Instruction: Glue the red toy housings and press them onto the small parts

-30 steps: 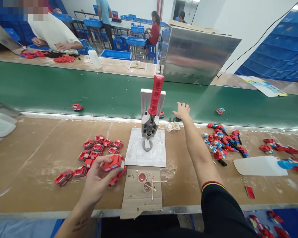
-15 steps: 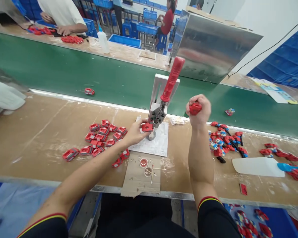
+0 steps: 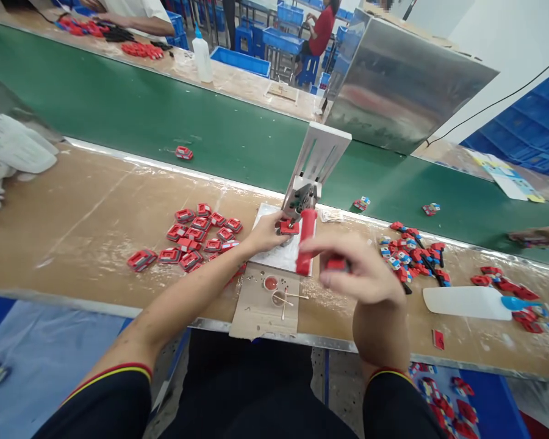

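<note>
My left hand (image 3: 268, 233) pinches a small red plastic toy part (image 3: 289, 227) under the head of a hand lever press (image 3: 308, 189). The press stands on a white base plate (image 3: 261, 256). Its red handle (image 3: 306, 244) is swung down toward me. My right hand (image 3: 366, 271), smeared by motion, is curled around another red toy part (image 3: 337, 264). Its forefinger reaches to the handle; whether it presses on it I cannot tell. Left of the press lie several red-and-grey toy parts (image 3: 196, 234).
Cardboard (image 3: 260, 311) with two small cups and cotton swabs lies before the press. At right are a pile of red, blue and black parts (image 3: 412, 250) and a lying bottle (image 3: 466, 303). Beyond runs a green conveyor (image 3: 251, 146); another person's hand (image 3: 537, 235) reaches over it.
The red handle has swung from upright down toward me. My right hand has come down and left from its raised place to the handle. My left hand stays under the press.
</note>
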The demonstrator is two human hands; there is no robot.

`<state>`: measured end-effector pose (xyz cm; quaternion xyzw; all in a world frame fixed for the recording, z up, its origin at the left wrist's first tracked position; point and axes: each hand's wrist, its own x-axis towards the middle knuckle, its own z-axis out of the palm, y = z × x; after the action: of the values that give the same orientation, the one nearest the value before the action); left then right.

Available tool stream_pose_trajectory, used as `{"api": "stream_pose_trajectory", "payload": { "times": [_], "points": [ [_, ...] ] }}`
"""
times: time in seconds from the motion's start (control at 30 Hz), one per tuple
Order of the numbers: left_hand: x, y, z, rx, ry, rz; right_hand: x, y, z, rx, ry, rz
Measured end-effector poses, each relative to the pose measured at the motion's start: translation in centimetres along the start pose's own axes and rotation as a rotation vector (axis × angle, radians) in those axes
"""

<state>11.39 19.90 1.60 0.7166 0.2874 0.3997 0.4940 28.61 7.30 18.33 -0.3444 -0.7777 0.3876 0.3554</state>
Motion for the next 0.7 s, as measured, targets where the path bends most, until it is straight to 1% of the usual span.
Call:
{"api": "stream_pose_trajectory", "payload": {
  "times": [0.03,0.07,0.1,0.17,0.23,0.33,0.4,0.47,0.53,0.57,0.63,0.7],
  "points": [
    [-0.1,0.0,-0.1,-0.013,-0.011,0.001,-1.1,0.5,0.9,-0.042,-0.044,0.014],
    [-0.1,0.0,-0.2,-0.025,-0.025,0.000,-1.9,0.9,1.7,-0.061,-0.062,0.027],
    [-0.1,0.0,-0.2,-0.034,-0.039,-0.002,-2.3,1.2,2.4,-0.065,-0.048,0.040],
    [-0.1,-0.1,-0.4,-0.045,-0.057,-0.005,-2.4,1.6,3.3,-0.049,0.020,0.065],
    [0.0,-0.1,-0.5,-0.046,-0.066,-0.002,-1.8,1.8,4.1,-0.045,0.068,0.101],
    [-0.1,-0.2,-0.5,-0.043,-0.068,0.002,-1.1,3.4,5.5,-0.072,0.172,0.137],
    [-0.1,-0.4,-0.4,-0.042,-0.073,-0.001,-0.8,5.6,6.4,-0.169,0.254,0.126],
    [0.0,-0.6,-0.2,-0.039,-0.073,-0.007,-0.6,7.8,7.0,-0.330,0.321,0.118],
    [0.4,-0.5,-0.1,-0.026,-0.060,-0.015,-0.6,9.0,7.0,-0.467,0.350,0.128],
    [0.6,-0.3,-0.2,-0.015,-0.047,-0.020,-0.9,9.0,6.9,-0.501,0.351,0.133],
    [0.5,0.6,-0.8,0.009,-0.002,-0.029,-2.2,7.9,6.8,-0.490,0.391,0.142],
    [-1.0,2.2,-1.5,0.027,0.079,-0.033,-4.4,5.8,7.4,-0.402,0.503,0.153]
  ]
}}
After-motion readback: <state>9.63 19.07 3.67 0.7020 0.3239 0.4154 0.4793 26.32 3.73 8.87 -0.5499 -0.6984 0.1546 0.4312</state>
